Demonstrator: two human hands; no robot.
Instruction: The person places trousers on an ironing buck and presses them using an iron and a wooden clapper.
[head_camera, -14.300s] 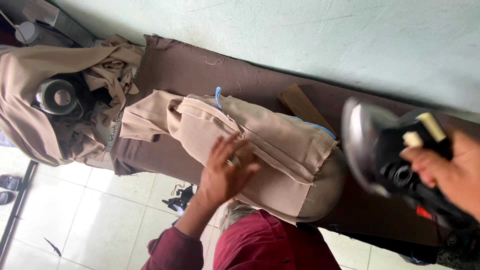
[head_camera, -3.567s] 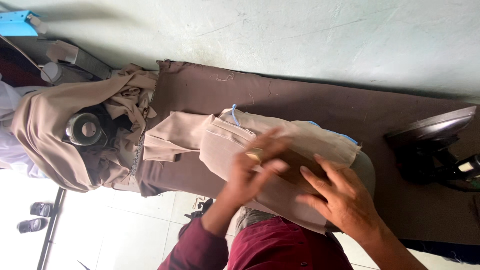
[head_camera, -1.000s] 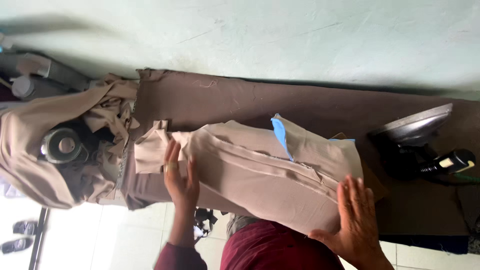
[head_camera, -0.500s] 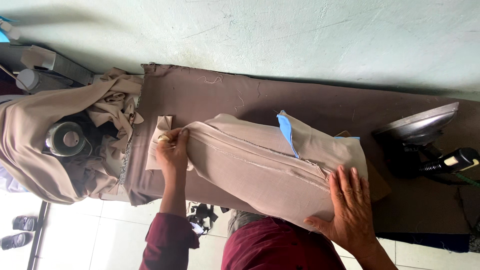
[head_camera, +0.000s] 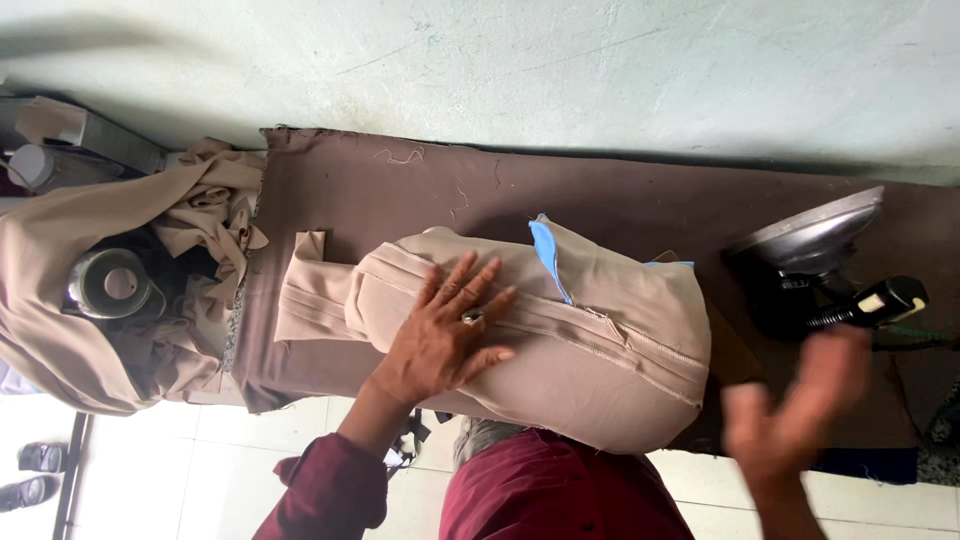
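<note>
The left hand (head_camera: 440, 335) has moved from the narrow end of the beige garment (head_camera: 560, 340) to its middle and now lies flat on it, fingers (head_camera: 470, 285) spread, gripping nothing. The right hand (head_camera: 795, 415) has left the cloth and is in the air near the iron (head_camera: 815, 250), blurred, fingers open and empty. So the garment looks smoothed, held down by one hand only. It lies along the brown padded surface (head_camera: 400, 180), a blue lining (head_camera: 548, 255) showing at a fold. A heap of beige cloth (head_camera: 90, 300) with a metal spool (head_camera: 108, 283) sits at the far end, well apart. Nothing stands between the right hand and the iron.
</note>
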